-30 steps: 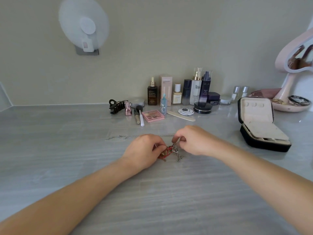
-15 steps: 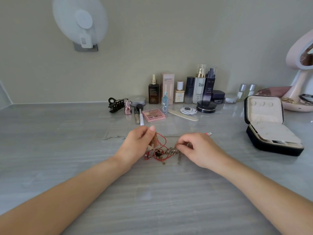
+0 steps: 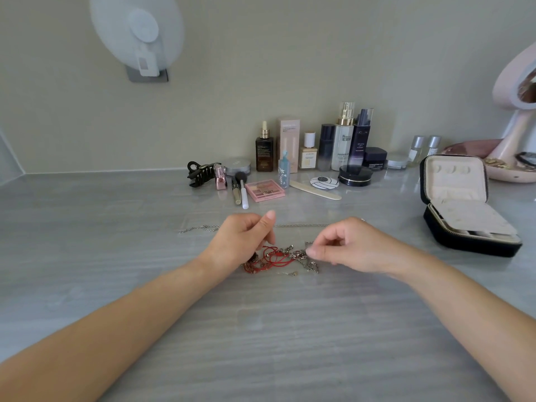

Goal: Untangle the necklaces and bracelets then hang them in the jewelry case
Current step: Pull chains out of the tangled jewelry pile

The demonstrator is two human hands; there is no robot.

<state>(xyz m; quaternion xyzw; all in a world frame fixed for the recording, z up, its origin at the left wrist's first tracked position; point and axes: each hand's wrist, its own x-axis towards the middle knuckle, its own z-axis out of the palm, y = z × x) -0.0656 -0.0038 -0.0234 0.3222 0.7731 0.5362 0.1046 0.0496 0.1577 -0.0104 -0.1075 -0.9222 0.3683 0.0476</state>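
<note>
A tangle of red cord bracelets (image 3: 271, 258) and silver chain bracelets (image 3: 301, 256) lies on the grey table between my hands. My left hand (image 3: 243, 239) pinches a red cord at the tangle's left side, fingers curled. At the right side my right hand (image 3: 345, 245) pinches the silver chain between thumb and forefinger. A long thin silver necklace (image 3: 295, 226) lies stretched out just behind both hands. The black jewelry case (image 3: 464, 204) stands open at the right, its cream lining showing.
Cosmetic bottles (image 3: 342, 140), a pink palette (image 3: 264, 190), a brush (image 3: 242, 188), a black hair claw (image 3: 200, 173) and a nail file (image 3: 316, 190) line the back of the table. A pink mirror stand (image 3: 516, 134) is at far right. A white fan (image 3: 136, 33) hangs on the wall.
My hands have drawn apart, spreading the tangle; the red cords have loosened and now lie lower on the table. The view shifted slightly left.
</note>
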